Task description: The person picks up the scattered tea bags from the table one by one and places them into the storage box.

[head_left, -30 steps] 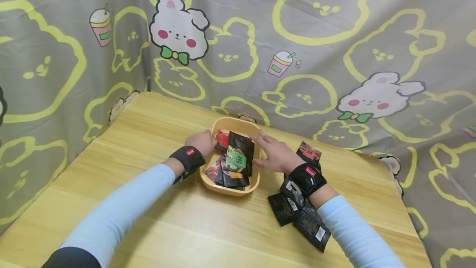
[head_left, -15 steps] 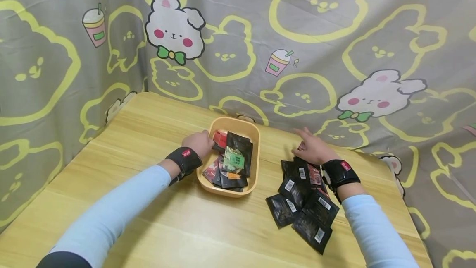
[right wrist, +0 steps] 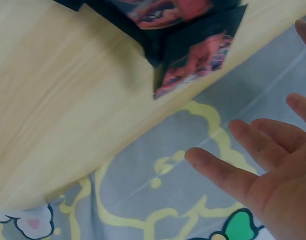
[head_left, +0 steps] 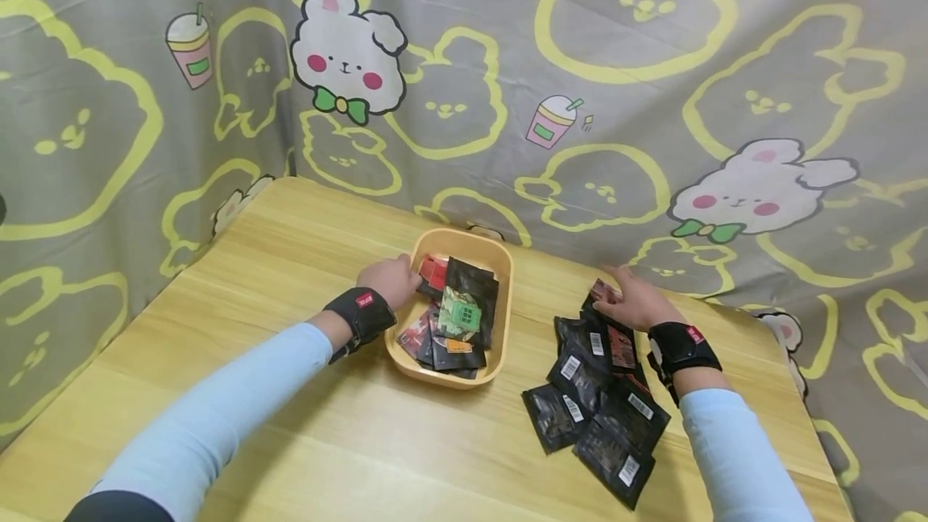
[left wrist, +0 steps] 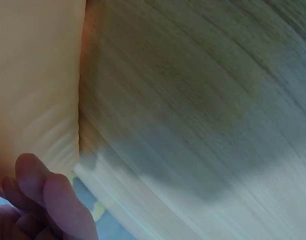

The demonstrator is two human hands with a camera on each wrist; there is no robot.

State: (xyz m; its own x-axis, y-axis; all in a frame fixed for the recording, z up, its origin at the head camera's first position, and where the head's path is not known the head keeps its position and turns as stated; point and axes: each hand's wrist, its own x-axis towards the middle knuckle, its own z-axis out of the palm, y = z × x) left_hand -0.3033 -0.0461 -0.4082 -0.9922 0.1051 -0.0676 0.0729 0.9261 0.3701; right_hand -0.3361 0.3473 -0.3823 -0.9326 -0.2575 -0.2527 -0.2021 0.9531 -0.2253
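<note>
Left of the two hands: the left hand (head_left: 387,280) is curled at the left rim of an orange tray (head_left: 429,379), grasping it; the left wrist view shows fingertips against the tray's outer wall. The tray stands on a wood-grain table (head_left: 348,441) and holds several packets, among them a black packet with a green label (head_left: 466,304) lying on top, a red-labelled packet (head_left: 435,271) behind and to its left, and one with an orange label (head_left: 458,351) toward the front.

The right hand (head_left: 632,300) is released, its fingers extended and spread, above the far end of a loose pile of black packets (head_left: 616,413) to the right of the tray. Nearest to it is a packet with a red picture (head_left: 600,294); contact cannot be confirmed. Most packets in the pile show white barcode labels. A grey patterned curtain (head_left: 464,95) hangs behind the table
</note>
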